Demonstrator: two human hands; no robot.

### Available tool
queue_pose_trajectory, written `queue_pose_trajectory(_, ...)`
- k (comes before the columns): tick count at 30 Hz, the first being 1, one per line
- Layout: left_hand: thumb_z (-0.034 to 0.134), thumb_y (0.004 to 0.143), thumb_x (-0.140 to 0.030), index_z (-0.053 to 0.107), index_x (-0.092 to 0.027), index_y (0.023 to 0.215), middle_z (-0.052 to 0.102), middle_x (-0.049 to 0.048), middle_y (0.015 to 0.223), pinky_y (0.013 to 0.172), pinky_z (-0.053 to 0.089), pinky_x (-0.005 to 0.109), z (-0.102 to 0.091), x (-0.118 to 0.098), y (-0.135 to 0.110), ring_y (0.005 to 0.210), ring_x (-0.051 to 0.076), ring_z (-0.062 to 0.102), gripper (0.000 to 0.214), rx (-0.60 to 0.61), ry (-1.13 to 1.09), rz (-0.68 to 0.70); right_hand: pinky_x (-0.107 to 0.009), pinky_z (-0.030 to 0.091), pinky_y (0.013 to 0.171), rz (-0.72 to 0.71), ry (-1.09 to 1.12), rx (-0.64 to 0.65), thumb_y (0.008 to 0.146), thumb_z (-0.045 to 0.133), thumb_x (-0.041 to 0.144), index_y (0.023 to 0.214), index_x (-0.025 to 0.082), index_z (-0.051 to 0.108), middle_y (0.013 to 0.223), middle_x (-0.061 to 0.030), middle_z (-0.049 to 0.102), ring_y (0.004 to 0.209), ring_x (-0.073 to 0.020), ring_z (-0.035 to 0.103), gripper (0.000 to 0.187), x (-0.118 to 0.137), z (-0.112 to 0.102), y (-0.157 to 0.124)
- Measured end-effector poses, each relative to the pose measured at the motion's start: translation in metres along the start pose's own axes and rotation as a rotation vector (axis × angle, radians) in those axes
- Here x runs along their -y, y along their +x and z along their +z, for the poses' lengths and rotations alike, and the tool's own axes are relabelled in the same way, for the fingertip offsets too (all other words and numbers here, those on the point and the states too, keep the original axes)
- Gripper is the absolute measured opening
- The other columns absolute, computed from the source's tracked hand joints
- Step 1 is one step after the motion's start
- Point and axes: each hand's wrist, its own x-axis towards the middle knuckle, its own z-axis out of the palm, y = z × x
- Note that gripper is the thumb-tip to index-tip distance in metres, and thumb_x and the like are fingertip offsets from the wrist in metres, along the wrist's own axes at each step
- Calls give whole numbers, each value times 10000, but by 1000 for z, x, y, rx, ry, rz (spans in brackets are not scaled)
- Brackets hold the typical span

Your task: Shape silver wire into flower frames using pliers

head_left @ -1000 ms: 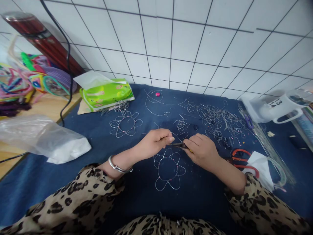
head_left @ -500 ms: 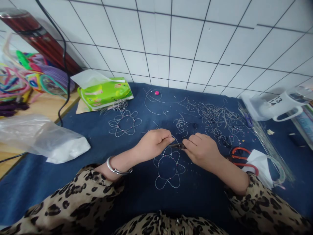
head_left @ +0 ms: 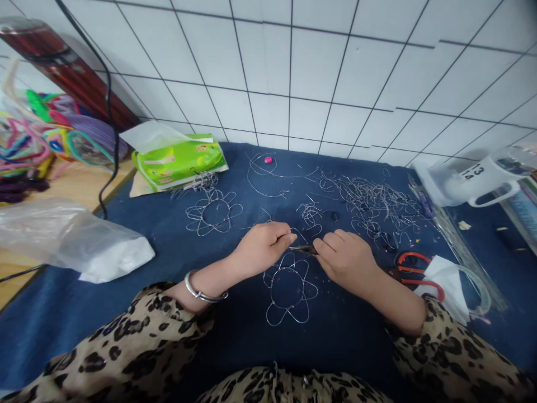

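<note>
A flower-shaped wire frame with small pink beads [head_left: 289,288] lies on the blue cloth [head_left: 235,341] in front of me. My left hand [head_left: 264,246] pinches the wire at the flower's top edge, fingers closed. My right hand [head_left: 346,257] is closed round small dark pliers [head_left: 305,249], whose tip meets the wire between my two hands. A second wire flower [head_left: 213,211] lies farther back on the left.
A heap of loose wire pieces [head_left: 373,204] covers the cloth at the back right. Red-handled scissors [head_left: 415,273] lie right of my right hand. A green tissue pack [head_left: 178,160], a clear plastic bag [head_left: 71,240], a white cup [head_left: 482,182] and coloured pipe cleaners [head_left: 37,145] surround the work area.
Both hands stay at the top of the wire flower with only slight shifts; the view has moved a little.
</note>
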Motion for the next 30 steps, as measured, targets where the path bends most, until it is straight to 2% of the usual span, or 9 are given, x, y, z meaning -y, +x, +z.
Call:
queue_pose_trajectory(5, 419, 886, -277, 447, -165, 594, 470, -13, 583, 542, 318, 243, 0, -1, 0, 553, 100, 420, 314, 12, -36, -26, -315, 290, 622, 6, 16, 30, 868, 460, 257, 889, 166, 608, 726, -37, 527, 700, -166, 408, 175, -1, 0, 1)
queue_pose_trajectory(12, 413, 887, -333, 488, -162, 620, 498, -18, 581, 494, 305, 221, -1, 1, 0, 511, 89, 414, 326, 88, -203, -135, -314, 295, 627, 7, 49, 23, 866, 470, 287, 894, 171, 604, 746, -39, 529, 710, -170, 407, 179, -2, 1, 1)
queue_pose_trajectory(18, 405, 889, -341, 501, -160, 628, 507, -14, 601, 514, 316, 230, -1, 2, 0, 531, 93, 425, 332, 101, -180, -137, -316, 280, 612, -7, 10, 30, 871, 455, 253, 876, 169, 606, 727, -33, 524, 697, -166, 400, 172, 0, -2, 1)
queue_pose_trajectory(25, 412, 889, -347, 488, -159, 626, 446, -34, 563, 493, 305, 220, -1, 0, 0, 506, 85, 387, 333, 112, -204, -150, -310, 268, 600, -8, -24, 16, 872, 448, 218, 920, 164, 607, 723, -25, 526, 685, -156, 399, 175, -1, -4, 0)
queue_pose_trajectory(28, 415, 894, -342, 485, -158, 634, 457, -33, 578, 502, 325, 215, 0, 2, -1, 520, 84, 407, 326, 77, -273, -146, -311, 262, 597, -30, -26, 15, 877, 445, 225, 909, 165, 604, 710, -20, 518, 680, -155, 402, 173, 1, -4, -1)
queue_pose_trajectory(30, 421, 896, -339, 490, -158, 643, 463, -32, 590, 517, 343, 213, -1, 5, 0, 535, 83, 423, 320, -2, -324, -126, -310, 258, 594, -87, -1, 14, 879, 440, 216, 909, 170, 600, 695, -13, 512, 674, -152, 404, 170, 4, -3, -2)
